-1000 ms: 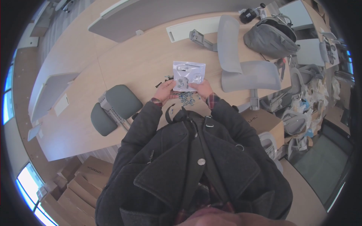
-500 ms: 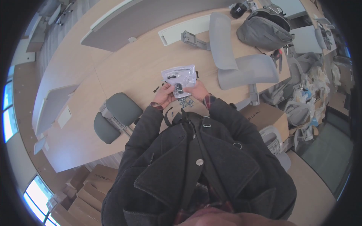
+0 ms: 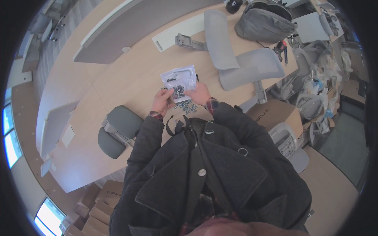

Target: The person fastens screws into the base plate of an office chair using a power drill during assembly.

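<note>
Between my two hands is a clear plastic bag [image 3: 181, 74] with dark screws and other small hardware inside. My left hand [image 3: 162, 101] grips its lower left side, thumb on the front. At the lower right edge, my right hand [image 3: 200, 93] pinches the bag with the thumb over it. Just below the bag, a pile of loose screws [image 3: 186, 106] lies on the wooden table [image 3: 130, 84]. A few dark pieces show beside the bag, partly hidden by it and my hands.
A grey chair back and seat [image 3: 248, 69] lie on the table to the right, near a grey backpack [image 3: 265, 23]. Dark padded parts [image 3: 125, 121] rest at the left. Cardboard boxes [image 3: 275, 118] and wrapped chairs stand beyond the right edge; more boxes [image 3: 100, 208] are at lower left.
The whole view has shifted, with the table items appearing further left. Both hands still hold the bag, and the dark hardware inside sits slightly differently.
</note>
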### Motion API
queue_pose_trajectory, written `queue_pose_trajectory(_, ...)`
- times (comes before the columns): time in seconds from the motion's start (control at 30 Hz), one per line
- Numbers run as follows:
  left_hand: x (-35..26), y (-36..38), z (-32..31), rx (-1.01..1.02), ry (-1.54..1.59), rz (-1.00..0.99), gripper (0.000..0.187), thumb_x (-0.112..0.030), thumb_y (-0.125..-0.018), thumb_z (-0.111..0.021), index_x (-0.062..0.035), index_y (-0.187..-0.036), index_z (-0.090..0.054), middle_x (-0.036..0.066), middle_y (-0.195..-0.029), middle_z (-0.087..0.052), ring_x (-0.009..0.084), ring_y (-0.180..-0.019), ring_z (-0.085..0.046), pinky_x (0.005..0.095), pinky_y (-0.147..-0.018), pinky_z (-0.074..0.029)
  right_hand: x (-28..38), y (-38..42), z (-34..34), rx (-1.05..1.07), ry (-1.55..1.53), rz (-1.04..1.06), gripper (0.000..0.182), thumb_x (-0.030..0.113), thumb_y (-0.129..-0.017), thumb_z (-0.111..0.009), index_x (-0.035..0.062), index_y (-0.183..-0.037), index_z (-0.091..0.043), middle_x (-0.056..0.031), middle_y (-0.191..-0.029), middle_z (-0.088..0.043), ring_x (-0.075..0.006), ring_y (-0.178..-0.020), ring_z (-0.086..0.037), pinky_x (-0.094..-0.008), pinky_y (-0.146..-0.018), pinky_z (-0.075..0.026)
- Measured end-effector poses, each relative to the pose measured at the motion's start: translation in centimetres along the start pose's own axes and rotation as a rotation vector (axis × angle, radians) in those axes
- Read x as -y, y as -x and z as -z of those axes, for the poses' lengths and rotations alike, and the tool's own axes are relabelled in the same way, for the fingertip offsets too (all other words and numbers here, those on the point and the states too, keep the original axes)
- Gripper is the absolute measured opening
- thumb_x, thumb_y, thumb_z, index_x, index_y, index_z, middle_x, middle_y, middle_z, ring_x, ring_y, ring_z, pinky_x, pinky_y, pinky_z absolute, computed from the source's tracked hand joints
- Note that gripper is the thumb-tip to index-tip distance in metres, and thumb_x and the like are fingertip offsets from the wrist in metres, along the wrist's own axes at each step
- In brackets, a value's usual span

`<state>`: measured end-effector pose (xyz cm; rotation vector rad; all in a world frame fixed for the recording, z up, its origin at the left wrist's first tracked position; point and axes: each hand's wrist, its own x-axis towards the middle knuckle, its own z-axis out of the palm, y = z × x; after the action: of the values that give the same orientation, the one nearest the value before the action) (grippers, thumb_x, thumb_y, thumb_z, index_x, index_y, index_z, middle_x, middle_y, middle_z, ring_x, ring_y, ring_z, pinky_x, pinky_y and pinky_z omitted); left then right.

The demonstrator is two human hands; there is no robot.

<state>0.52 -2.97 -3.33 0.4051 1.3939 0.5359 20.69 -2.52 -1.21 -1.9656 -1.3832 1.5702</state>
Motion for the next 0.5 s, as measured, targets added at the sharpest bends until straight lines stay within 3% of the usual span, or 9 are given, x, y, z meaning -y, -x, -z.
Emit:
queue_pose_trajectory(0.1,0.0,0.3,0.1,0.139,0.172,-0.036,0.028,-0.034,-0.092,-0.072,-0.0156,-0.107,-0.057,0.004,-0.104,-0.067,0.0178,-0.092,-0.066,0.0363,-0.072,-0.06,0.6,0.7,0.7,0.056,-0.097,-0.019,0.044,0.032,-0.089,-0.075,0.0071,-0.123,-0.064,-0.0164,-0.123,-0.068,-0.034,-0.111,-0.066,-0.0411,-0.091,-0.055)
queue_pose_trajectory(0.17,0.2,0.5,0.0,0.267,0.308,-0.116,0.037,-0.027,-0.096,-0.066,-0.0093,-0.126,-0.056,0.01,-0.124,-0.065,0.0233,-0.107,-0.064,0.0412,-0.088,-0.056,0.7,0.8,1.0,0.103,-0.207,-0.032,0.044,0.026,-0.087,-0.078,0.0057,-0.123,-0.065,-0.0156,-0.124,-0.068,-0.0315,-0.11,-0.066,-0.0404,-0.093,-0.054)
queue_pose_trajectory(0.27,-0.1,1.0,-0.2,0.332,0.373,-0.142,0.046,-0.025,-0.1,-0.06,-0.0091,-0.141,-0.048,0.013,-0.14,-0.058,0.0273,-0.12,-0.059,0.0438,-0.098,-0.052,-1.0,-0.3,0.5,0.146,-0.405,0.003,0.043,0.017,-0.083,-0.081,0.0058,-0.121,-0.065,-0.0124,-0.119,-0.07,-0.0247,-0.104,-0.067,-0.0373,-0.088,-0.055)
queue_pose_trajectory(0.4,-1.0,1.6,-0.6,0.341,0.38,-0.127,0.05,-0.031,-0.102,-0.056,-0.0084,-0.146,-0.044,0.012,-0.141,-0.056,0.0262,-0.121,-0.059,0.0423,-0.101,-0.051,-1.2,0.1,1.1,0.296,-0.831,0.033,0.051,0.015,-0.084,-0.08,0.008,-0.13,-0.057,-0.0105,-0.119,-0.068,-0.0241,-0.103,-0.068,-0.0385,-0.078,-0.061)
queue_pose_trajectory(0.5,-0.9,1.7,-0.1,0.414,0.398,-0.173,0.054,-0.034,-0.1,-0.059,-0.0063,-0.145,-0.045,0.013,-0.14,-0.058,0.0273,-0.121,-0.061,0.0423,-0.1,-0.053,-0.7,0.7,2.3,0.496,-0.925,0.053,0.063,0.026,-0.088,-0.078,0.0125,-0.141,-0.048,-0.0084,-0.129,-0.063,-0.0232,-0.11,-0.065,-0.0368,-0.081,-0.062)
